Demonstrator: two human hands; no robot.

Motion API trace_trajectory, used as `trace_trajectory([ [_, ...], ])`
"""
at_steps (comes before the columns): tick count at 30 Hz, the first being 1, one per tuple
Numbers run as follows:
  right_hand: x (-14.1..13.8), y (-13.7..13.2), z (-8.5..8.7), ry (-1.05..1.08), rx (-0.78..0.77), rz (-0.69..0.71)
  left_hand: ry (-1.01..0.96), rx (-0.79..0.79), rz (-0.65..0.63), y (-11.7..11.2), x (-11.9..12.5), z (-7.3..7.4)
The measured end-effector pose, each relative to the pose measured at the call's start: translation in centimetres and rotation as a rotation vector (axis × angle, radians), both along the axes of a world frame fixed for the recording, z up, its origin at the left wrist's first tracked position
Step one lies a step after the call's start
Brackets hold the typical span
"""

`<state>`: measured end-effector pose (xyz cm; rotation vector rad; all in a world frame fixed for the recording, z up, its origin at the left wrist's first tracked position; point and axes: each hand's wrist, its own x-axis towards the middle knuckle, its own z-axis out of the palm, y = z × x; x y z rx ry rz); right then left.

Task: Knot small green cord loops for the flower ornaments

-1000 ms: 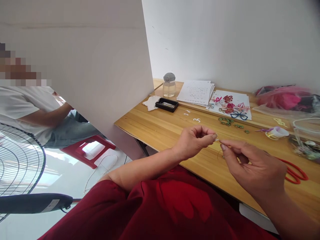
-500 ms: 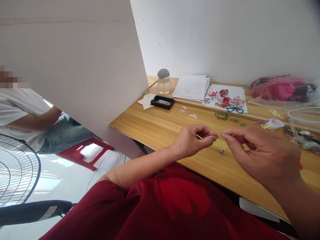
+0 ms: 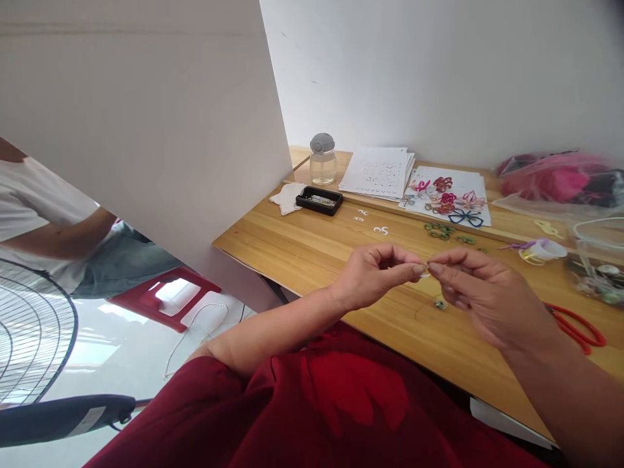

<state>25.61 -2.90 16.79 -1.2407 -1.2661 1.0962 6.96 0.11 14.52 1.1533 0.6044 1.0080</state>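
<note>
Speck, perhaps white, pinched half-hidden between left hand, right hand.

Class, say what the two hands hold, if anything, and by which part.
A tiny pale piece, pinched between the fingertips of the left hand and right hand; it is too small to tell which part.

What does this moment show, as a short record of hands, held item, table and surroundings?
left hand: thumb and forefinger pinch a small white piece
right hand: fingertips meet the left's on the same piece
below hands: small green ring on the wooden table
far side: black tray, jar, paper stack, sheet of coloured loops
right: red scissors
left, beyond white divider: another person, fan
</note>
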Motion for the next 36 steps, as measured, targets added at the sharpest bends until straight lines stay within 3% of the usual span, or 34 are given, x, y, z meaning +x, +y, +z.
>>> trace_trajectory([
  [7,-0.9,-0.2,-0.2,0.002,-0.093,0.045,-0.045,-0.049,0.053,0.6,0.2,-0.6],
  [11,-0.4,0.1,-1.1,-0.086,-0.045,0.042,-0.042,-0.106,0.057,0.8,0.2,-0.8],
  [15,-0.1,-0.4,-1.8,-0.339,0.109,-0.003,-0.026,-0.127,0.079,0.9,0.3,-0.9],
  [21,-0.6,-1.9,-2.3,-0.784,0.542,-0.265,-0.010,-0.129,0.110,0.9,0.6,-1.0],
  [27,0.2,-1.9,-2.3,-1.055,0.912,-0.256,-0.001,-0.114,0.110,0.9,1.0,-1.0],
  [31,0.1,-2.2,-1.8,-1.134,0.980,-0.233,0.026,-0.071,0.130,0.8,1.3,-1.2],
  [36,-0.3,-2.6,-1.1,-1.067,0.916,-0.206,0.078,0.044,0.169,0.8,1.4,-1.8],
])
